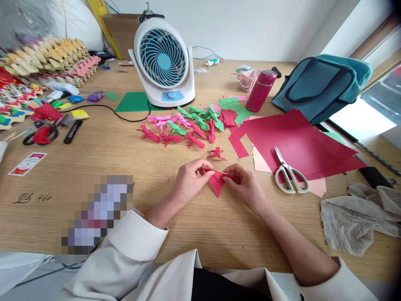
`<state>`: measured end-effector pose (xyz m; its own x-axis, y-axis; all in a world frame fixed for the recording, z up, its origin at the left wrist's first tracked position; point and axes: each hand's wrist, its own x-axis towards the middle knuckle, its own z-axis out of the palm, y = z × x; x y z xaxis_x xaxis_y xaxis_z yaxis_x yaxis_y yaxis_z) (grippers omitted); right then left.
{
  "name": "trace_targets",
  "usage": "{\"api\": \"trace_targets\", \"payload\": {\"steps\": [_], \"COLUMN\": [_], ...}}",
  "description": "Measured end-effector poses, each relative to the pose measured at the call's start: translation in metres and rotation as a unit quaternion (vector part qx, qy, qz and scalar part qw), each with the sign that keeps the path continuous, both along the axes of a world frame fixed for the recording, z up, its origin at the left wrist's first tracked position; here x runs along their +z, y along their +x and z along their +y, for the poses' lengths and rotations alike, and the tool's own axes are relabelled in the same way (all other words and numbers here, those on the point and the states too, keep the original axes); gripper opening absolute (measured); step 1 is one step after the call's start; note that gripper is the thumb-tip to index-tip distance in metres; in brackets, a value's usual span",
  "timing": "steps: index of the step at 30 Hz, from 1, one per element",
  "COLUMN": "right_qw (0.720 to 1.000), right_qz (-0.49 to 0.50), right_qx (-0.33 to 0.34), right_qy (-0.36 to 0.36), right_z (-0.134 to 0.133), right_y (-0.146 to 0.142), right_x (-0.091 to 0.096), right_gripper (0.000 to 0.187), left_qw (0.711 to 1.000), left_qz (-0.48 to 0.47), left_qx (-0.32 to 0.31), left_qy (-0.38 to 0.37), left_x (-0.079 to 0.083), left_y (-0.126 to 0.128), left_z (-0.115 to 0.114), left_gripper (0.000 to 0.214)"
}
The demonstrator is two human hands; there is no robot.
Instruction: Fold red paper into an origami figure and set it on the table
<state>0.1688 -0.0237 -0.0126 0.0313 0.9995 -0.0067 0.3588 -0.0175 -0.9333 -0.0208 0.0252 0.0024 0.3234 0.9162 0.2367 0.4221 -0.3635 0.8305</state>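
A small piece of red paper (217, 184), partly folded to a downward point, is held between my two hands just above the table. My left hand (193, 179) pinches its left upper corner between thumb and fingers. On the other side, my right hand (243, 184) grips the right upper corner the same way. Just beyond my fingers lies a folded red paper figure (216, 154). Farther back is a loose pile of folded figures in pink, green (200, 117) and red (169, 139). Cut red strips (238, 144) lie to their right.
White-handled scissors (290, 175) rest on large red sheets (300, 142) at the right. A fan (164, 62), a red thermos (261, 90) and a teal bag (319, 85) stand behind. A grey cloth (351, 217) lies right; a black marker (73, 131) and a blurred-out object (97, 213) are left.
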Motion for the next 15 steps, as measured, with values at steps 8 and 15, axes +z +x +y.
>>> {"api": "trace_targets", "payload": {"steps": [8,15], "right_qw": [0.939,0.831], "right_qz": [-0.281,-0.49], "right_qx": [0.053,0.18], "right_qy": [0.191,0.192], "right_z": [-0.013,-0.035], "right_y": [0.005,-0.021], "right_x": [0.018,0.013], "right_gripper": [0.019,0.047], "left_qw": [0.999,0.998], "left_qz": [0.049,0.036], "left_qx": [0.003,-0.005], "left_qy": [-0.014,-0.057], "left_x": [-0.007,-0.015], "left_y": [-0.001,-0.001], "left_z": [0.002,0.006], "left_gripper": [0.01,0.013]}}
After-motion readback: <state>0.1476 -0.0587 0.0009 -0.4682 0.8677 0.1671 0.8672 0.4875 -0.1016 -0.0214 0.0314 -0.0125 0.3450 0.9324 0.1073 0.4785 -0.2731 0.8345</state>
